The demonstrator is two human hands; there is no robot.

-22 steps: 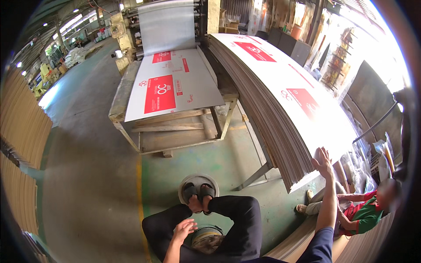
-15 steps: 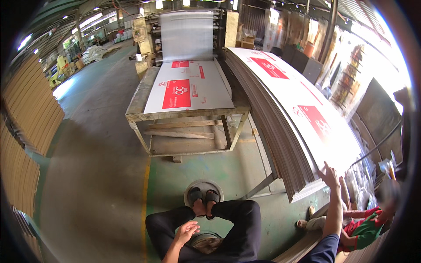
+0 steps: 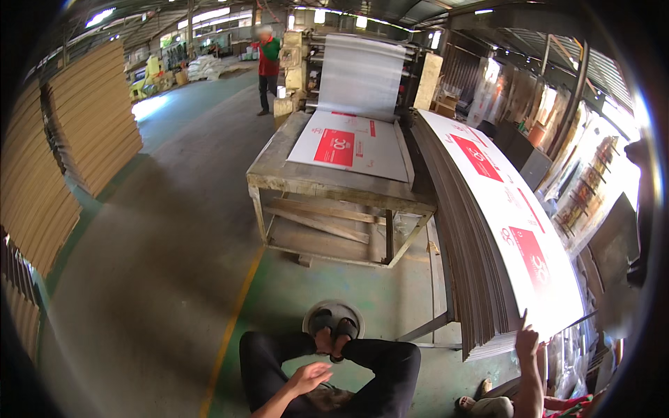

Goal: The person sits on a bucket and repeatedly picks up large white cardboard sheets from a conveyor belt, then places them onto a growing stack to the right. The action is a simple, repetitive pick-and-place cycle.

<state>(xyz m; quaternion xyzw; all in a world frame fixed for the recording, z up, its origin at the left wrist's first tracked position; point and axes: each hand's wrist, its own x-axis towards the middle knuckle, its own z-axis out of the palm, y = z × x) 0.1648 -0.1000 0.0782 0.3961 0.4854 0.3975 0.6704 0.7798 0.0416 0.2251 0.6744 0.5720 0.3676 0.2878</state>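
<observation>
My left hand (image 3: 310,378) hovers over my lap, palm inward and fingers loosely stretched, with nothing in it. At the near end of a tall stack of white printed sheets (image 3: 519,240), my right hand (image 3: 527,339) is raised with its index finger pointing up. The other fingers look partly bent, and I see nothing in them. The fingertip overlaps the stack's near corner; whether it touches the sheet I cannot tell. Another white sheet with red print (image 3: 380,157) lies on the worn table (image 3: 334,187) in front of a roller machine (image 3: 364,70).
Tall stacks of brown board (image 3: 90,118) stand at the left. A person in red and green (image 3: 268,59) stands beside the machine. Another person's legs (image 3: 491,405) show at lower right. My sandalled feet rest on a round grey base (image 3: 354,313). A yellow line (image 3: 233,327) crosses the floor.
My view has turned left, so the table and stack sit further right and lower. A standing person now shows beside the machine. My right hand's fingers, spread before, now leave the index finger pointing.
</observation>
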